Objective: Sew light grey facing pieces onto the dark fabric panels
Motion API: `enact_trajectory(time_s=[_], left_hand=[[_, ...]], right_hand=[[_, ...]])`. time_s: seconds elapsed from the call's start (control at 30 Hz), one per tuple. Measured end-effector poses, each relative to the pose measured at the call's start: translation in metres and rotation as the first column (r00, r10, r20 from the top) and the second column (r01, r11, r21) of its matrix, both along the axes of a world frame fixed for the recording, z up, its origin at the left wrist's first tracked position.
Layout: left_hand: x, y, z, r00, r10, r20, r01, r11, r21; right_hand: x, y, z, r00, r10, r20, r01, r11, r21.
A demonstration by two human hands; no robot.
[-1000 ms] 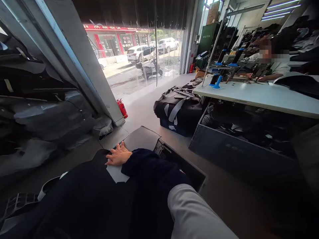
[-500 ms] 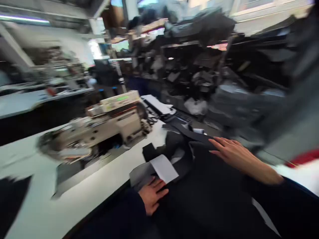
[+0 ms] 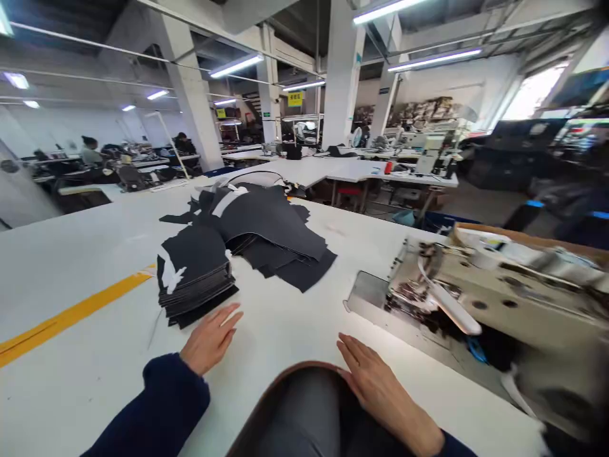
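Observation:
My left hand (image 3: 212,339) hovers over or rests on the white table (image 3: 266,324), fingers stretched out and holding nothing. Just beyond its fingertips is a neat stack of dark fabric pieces (image 3: 197,254) with white scraps of cloth at its sides. A looser heap of larger dark fabric pieces (image 3: 276,222) lies behind and to the right of that stack. My right hand (image 3: 380,387) is empty, with its fingers extended near the table's curved front edge. To the right of it stands a sewing machine (image 3: 480,292) set into the tabletop.
A yellow strip (image 3: 80,320) runs along the table's left side. Other white worktables (image 3: 375,170) with machines stand farther back. Pillars (image 3: 343,76) rise beyond, and people (image 3: 90,152) sit at work in the far left.
The view has swung left from the shelves to the big table. Both hands have come off the dark cloth they were touching. The stack and heap of fabric are now in sight.

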State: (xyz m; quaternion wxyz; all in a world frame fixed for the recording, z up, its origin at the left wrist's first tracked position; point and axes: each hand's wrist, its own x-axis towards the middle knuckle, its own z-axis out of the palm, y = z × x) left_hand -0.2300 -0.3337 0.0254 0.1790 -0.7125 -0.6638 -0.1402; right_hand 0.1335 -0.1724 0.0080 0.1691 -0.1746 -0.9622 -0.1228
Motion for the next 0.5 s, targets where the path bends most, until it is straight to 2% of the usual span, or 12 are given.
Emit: enact_trajectory(time_s=[0.1, 0.2, 0.27, 0.33, 0.43, 0.5], left_hand=[[-0.047, 0.029, 0.033, 0.984, 0.175, -0.037, -0.170, 0.980, 0.104], [-0.100, 0.044, 0.056, 0.915, 0.403, -0.012, -0.401, 0.914, 0.061], [-0.133, 0.045, 0.057, 0.847, 0.531, 0.034, -0.528, 0.847, -0.061], [-0.160, 0.042, 0.050, 0.808, 0.583, 0.089, -0.563, 0.808, -0.175], [-0.186, 0.036, 0.039, 0.809, 0.568, 0.153, -0.531, 0.817, -0.225], [-0.195, 0.033, 0.040, 0.809, 0.562, 0.171, -0.520, 0.821, -0.238]], right_hand=[[-0.065, 0.050, -0.011, 0.997, 0.011, -0.077, -0.013, 1.000, -0.026], [-0.123, 0.117, -0.021, 0.987, 0.019, -0.162, -0.025, 0.999, -0.035], [-0.161, 0.165, -0.025, 0.980, 0.036, -0.198, -0.039, 0.999, -0.011], [-0.199, 0.210, -0.026, 0.979, 0.032, -0.203, -0.022, 0.998, 0.052], [-0.246, 0.262, -0.025, 0.988, -0.009, -0.154, 0.030, 0.990, 0.139], [-0.263, 0.284, -0.025, 0.998, 0.006, -0.065, 0.003, 0.989, 0.145]])
